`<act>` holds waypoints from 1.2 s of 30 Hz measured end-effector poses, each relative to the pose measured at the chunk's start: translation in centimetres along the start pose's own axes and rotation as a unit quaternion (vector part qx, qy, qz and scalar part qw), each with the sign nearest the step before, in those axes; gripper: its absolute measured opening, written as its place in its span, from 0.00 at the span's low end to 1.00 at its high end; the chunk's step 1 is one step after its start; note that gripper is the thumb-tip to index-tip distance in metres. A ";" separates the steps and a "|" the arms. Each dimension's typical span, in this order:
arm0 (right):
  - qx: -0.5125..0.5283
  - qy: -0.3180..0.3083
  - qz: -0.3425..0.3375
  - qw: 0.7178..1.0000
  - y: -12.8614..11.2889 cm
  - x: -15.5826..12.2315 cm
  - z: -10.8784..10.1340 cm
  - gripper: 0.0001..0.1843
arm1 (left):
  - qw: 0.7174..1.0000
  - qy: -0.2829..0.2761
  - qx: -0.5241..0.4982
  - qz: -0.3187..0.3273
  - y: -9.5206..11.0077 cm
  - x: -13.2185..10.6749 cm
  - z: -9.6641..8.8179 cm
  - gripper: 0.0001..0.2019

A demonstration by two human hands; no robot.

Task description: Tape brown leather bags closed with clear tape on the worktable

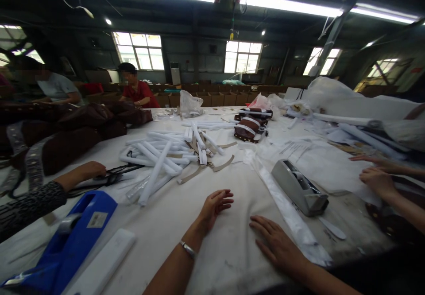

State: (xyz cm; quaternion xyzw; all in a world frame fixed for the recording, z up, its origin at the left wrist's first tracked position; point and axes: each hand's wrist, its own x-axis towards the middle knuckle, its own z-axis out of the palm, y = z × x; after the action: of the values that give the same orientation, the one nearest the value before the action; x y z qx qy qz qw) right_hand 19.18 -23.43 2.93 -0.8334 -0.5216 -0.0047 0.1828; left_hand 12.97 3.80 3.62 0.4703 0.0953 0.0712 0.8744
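My left hand (pixel 215 206) rests on the white cloth-covered table (pixel 212 250) with its fingers loosely curled and apart, holding nothing; a silver bracelet sits on its wrist. My right hand (pixel 277 244) lies flat on the cloth, fingers stretched out, empty. Just right of it runs a long white paper-wrapped strip (pixel 288 208). A grey tape dispenser (pixel 299 188) stands beyond that strip. Ahead of my left hand lies a heap of white wrapped rolls and brown card strips (pixel 172 157).
A blue tape dispenser (pixel 71 239) and a white bar (pixel 102 262) lie at near left. A co-worker's hand (pixel 89 171) at left touches black straps; another person's hands (pixel 378 173) reach in from the right. Brown bags (pixel 73 131) pile at left, a brown handbag (pixel 249 126) mid-table.
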 end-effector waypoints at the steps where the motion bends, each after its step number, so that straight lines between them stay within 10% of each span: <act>1: 0.011 -0.004 0.002 1.000 -0.4 0.4 -0.5 0.24 | 1.000 0.007 -0.016 0.002 0.0 0.0 -0.2 0.19; 10: 0.174 0.080 -0.058 0.980 -4.7 9.7 -2.7 0.16 | 0.997 0.024 -0.077 0.019 -0.2 0.0 0.0 0.17; 21: 0.218 0.235 0.231 0.919 2.7 23.8 2.7 0.22 | 0.991 0.059 -0.116 -0.003 0.3 0.5 -0.3 0.17; 31: 0.420 0.331 0.221 0.815 4.7 25.9 4.8 0.25 | 0.990 0.064 -0.125 -0.003 0.8 1.1 -1.0 0.17; 36: 0.576 0.313 0.193 0.730 5.1 26.1 4.6 0.32 | 0.963 0.202 -0.173 0.043 1.9 1.9 -2.3 0.12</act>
State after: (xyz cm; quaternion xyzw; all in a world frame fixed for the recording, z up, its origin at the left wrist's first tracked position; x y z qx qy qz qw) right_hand 34.68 -1.33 2.27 -0.6025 -0.1659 0.0710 0.7775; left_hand 14.16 7.10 3.73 0.2912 0.2356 0.2175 0.9013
